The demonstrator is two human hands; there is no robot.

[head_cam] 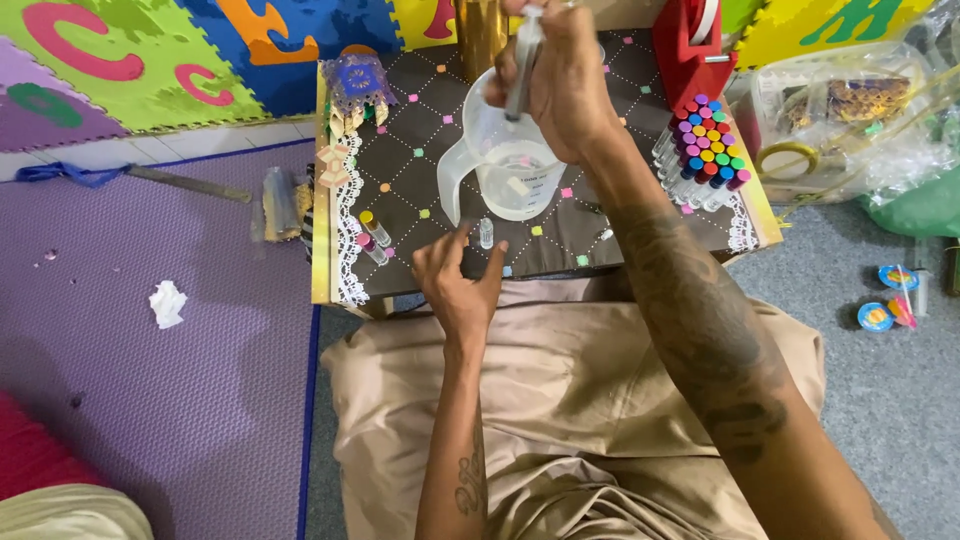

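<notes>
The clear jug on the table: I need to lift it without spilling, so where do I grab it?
Grip the clear jug by its handle, coming from the person's left: the handle juts out that way, while the right hand occupies the rim.

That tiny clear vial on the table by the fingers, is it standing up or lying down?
Upright. The small clear vial stands on end on the dark tabletop, between the thumb and fingers of the left hand, just in front of the clear measuring jug.
</notes>
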